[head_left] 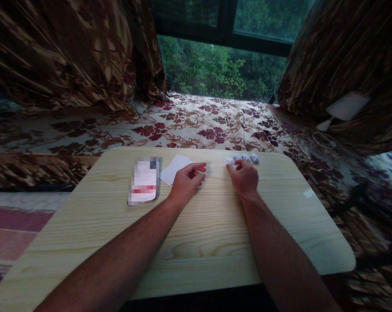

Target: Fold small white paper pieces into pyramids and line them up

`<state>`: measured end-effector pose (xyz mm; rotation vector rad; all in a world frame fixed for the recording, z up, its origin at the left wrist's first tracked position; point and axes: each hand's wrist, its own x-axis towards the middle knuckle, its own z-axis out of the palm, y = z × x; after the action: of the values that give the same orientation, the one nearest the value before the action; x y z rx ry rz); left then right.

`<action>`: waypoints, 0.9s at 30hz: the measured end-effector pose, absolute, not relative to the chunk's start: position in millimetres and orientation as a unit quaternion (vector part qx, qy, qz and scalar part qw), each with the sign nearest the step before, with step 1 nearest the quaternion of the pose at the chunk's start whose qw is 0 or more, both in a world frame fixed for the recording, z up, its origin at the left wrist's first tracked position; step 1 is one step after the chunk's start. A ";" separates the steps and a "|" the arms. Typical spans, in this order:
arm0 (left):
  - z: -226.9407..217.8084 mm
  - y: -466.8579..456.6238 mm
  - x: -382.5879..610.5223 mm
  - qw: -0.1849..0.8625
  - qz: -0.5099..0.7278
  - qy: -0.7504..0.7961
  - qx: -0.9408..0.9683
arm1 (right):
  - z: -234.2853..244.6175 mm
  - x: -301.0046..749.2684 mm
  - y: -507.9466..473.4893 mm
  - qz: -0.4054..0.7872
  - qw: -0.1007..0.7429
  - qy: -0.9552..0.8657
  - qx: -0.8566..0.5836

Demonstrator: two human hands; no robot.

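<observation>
**Head view: both hands at paper near the far edge of the tabletop**

Head view shows both forearms stretched across a pale wooden tabletop (196,242), with the hands near its far edge.

The left hand (187,180) is laid palm down, its fingers loosely curled and the forefinger pointed to the right. A flat white sheet (173,169) lies just beside its knuckles. Whether the two touch cannot be told, and no paper is seen held in this grip. A packet (144,180) lies flat further left, apart from the hand.

The right hand (245,175) is bent at the knuckles, with its fingertips set down among a short row of crumpled white scraps (247,157). Whether a scrap is pinched or only touched is hidden by the fingers.

The step in hand is judged to be the handling of the scraps by the right hand, with the sheet kept close by the left. Lifting one scrap would call for a fine pinch, since the pieces look small and light, lie close together and sit near the edge.

A flowered cloth (196,123) is spread beyond the tabletop, below a window (221,65) framed by patterned curtains (69,52).
</observation>
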<state>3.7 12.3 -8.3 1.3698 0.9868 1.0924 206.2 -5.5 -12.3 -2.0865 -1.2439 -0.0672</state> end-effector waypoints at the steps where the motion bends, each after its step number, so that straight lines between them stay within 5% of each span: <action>1: -8.7 12.1 4.2 0.529 0.451 0.417 0.585 | -11.7 207.0 -5.2 -0.028 0.353 -0.477 -0.804; 13: -14.1 9.7 12.5 0.342 0.377 0.424 0.750 | 21.2 268.7 -10.0 -0.044 0.484 -0.342 -0.804; 27: -10.6 9.6 12.7 0.337 0.358 0.427 0.759 | -6.0 346.8 -9.8 -0.042 0.287 -0.376 -0.880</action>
<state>12.7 9.6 -10.6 1.9792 1.1124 0.9325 346.8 -9.8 -6.0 -2.3524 -1.0037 -0.1134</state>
